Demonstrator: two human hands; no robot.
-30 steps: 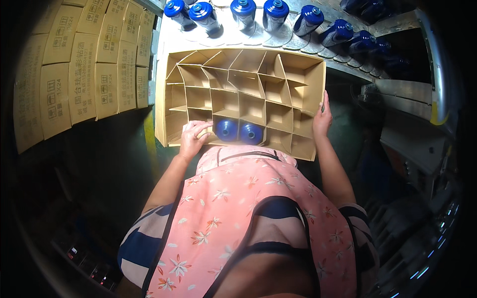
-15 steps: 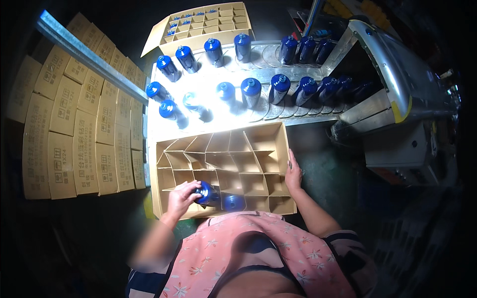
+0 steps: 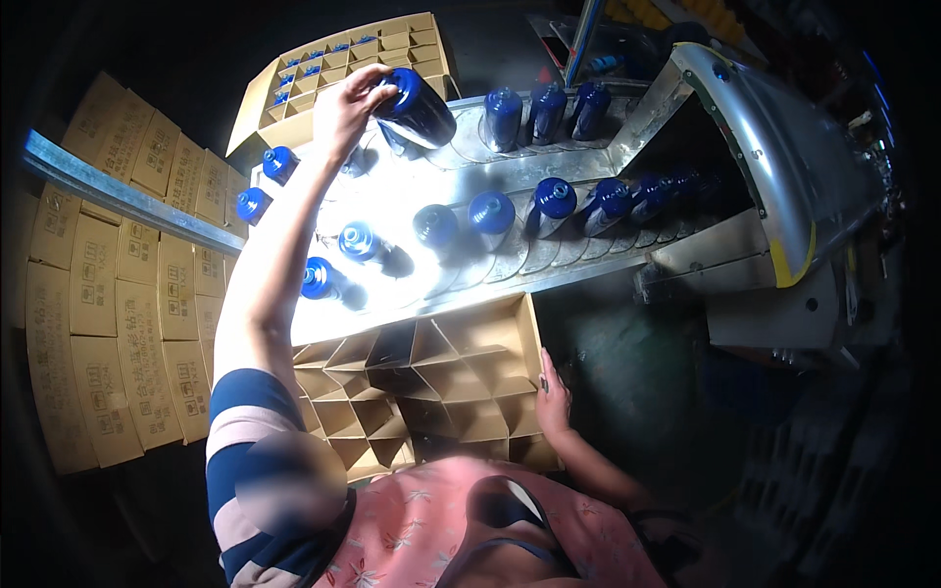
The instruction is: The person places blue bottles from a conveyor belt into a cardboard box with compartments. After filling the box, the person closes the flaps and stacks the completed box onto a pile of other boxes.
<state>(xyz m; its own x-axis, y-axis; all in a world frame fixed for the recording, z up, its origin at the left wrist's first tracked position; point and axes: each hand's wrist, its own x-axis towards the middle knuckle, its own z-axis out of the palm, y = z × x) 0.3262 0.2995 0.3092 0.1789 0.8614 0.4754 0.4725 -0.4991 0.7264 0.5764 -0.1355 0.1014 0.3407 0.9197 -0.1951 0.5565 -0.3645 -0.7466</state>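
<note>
My left hand (image 3: 345, 110) reaches far over the metal conveyor, its fingers closed round the upper end of a dark blue bottle (image 3: 420, 112). That bottle is tilted and hangs above the belt. Close to my body stands an open cardboard carton (image 3: 529, 338) with a grid of cardboard dividers (image 3: 446, 367). My right hand (image 3: 553, 400) lies along the carton's right outer wall, fingers stretched out. My left upper arm and body hide the carton's near left part. More blue bottles stand on the conveyor, among them one (image 3: 490, 213) near the middle and one (image 3: 362, 241) further left.
Behind the conveyor (image 3: 549, 157) sits another divided carton (image 3: 265, 93) with blue-topped bottles in some cells. Stacked cardboard boxes (image 3: 93, 279) line the left side behind a metal rail (image 3: 132, 191). At the right, a metal machine hood (image 3: 765, 157) covers the conveyor's end.
My left hand has gone from the near carton up to the conveyor's far row and taken hold of a bottle. My right hand stays at the carton's side. The view has shifted.
</note>
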